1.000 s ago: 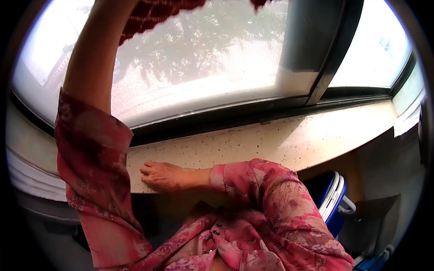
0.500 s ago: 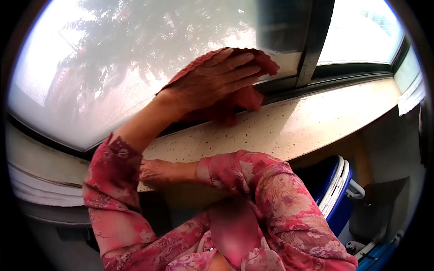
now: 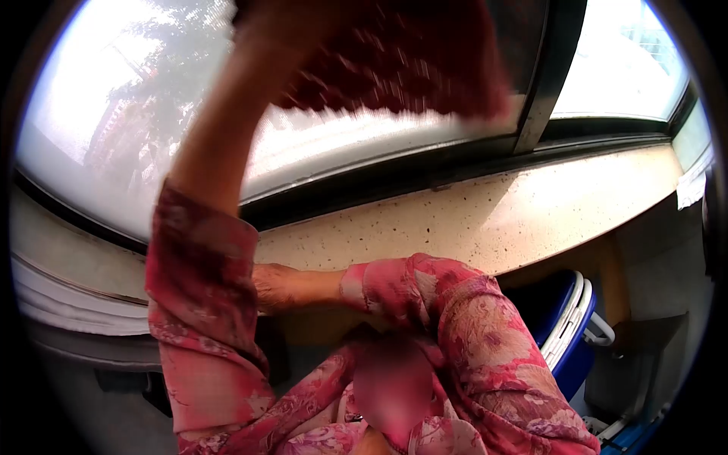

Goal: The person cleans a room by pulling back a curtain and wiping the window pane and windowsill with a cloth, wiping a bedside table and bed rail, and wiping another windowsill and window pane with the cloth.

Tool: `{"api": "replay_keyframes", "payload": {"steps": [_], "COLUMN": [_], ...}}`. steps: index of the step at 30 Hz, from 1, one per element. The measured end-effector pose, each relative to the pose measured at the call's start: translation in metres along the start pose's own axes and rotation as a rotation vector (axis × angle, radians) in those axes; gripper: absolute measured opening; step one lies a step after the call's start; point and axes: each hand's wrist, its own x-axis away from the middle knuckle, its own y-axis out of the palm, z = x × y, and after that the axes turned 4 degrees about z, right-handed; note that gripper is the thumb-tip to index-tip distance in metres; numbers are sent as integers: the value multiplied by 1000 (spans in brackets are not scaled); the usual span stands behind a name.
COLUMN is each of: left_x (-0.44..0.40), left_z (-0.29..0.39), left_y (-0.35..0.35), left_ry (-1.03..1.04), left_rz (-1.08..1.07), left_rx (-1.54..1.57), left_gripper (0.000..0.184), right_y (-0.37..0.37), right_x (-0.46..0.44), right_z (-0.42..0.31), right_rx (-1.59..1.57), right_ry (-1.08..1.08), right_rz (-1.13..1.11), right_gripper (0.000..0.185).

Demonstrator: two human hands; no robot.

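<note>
My left hand (image 3: pixel 307 19) is raised high against the window, smeared by motion and cut off by the top edge of the view. A dark red cloth (image 3: pixel 409 64) hangs from it, its wavy lower edge blurred in front of the glass (image 3: pixel 182 98). Low down, my right hand (image 3: pixel 274 288) rests at the front edge of the pale speckled sill (image 3: pixel 402 224). The left sleeve covers its fingers, so I cannot tell how they lie.
A black window frame (image 3: pixel 394 167) runs along the sill, with an upright post (image 3: pixel 547 83) at right. Below the sill on the right stands a blue container with a white rim (image 3: pixel 565 322). Folded white fabric (image 3: pixel 76 303) is at left; white fabric (image 3: pixel 694 182) hangs far right.
My left hand has moved up the glass with the red cloth, away from the lower frame, uncovering that stretch of frame and sill. My right hand stays at the sill's edge.
</note>
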Motion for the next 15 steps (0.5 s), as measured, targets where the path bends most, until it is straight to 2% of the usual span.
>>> {"api": "replay_keyframes", "payload": {"steps": [1, 2, 3, 4, 5, 6, 8, 9, 10, 12, 13, 15], "left_x": [27, 43, 64, 78, 94, 96, 85, 71, 58, 13, -12, -64], "left_z": [-8, 7, 15, 27, 26, 28, 20, 16, 12, 3, -6, -29], "left_y": [37, 48, 70, 81, 98, 97, 94, 88, 81, 65, 54, 30], "left_ry": [450, 281, 517, 525, 646, 666, 685, 701, 714, 701, 715, 700], "left_rz": [83, -301, -62, -137, -154, -176, -209, -225, -243, -52, -1, 172], "left_rx": [-477, -132, -194, -57, -150, -124, -137, -67, 4, -69, -193, -335], "left_gripper": [36, 47, 47, 46, 44, 43, 43, 41, 38, 35, 35, 37], "right_y": [-16, -29, -35, -40, -45, -64, -105, -75, -34, 22, -20, -29], "right_x": [0, -4, -10, -13, -12, -20, -31, -25, -12, 6, -2, -6], "right_z": [-8, -13, -13, -18, -24, -31, -47, -37, -20, 15, -3, -12], "right_rx": [-312, -620, -546, -521, -815, -1100, -802, -768, -750, -185, -88, -29], "right_ry": [145, 285, 96, 63, 250, 449, 386, 349, 343, 61, -6, 14], "right_rz": [63, 116, 85, 62, 37, 14, -144, -8, -16, -17, -100, -134], "right_gripper": [13, 16, 35, 35, 40, 45, 43, 30, 30, 21, 15, 14]}}
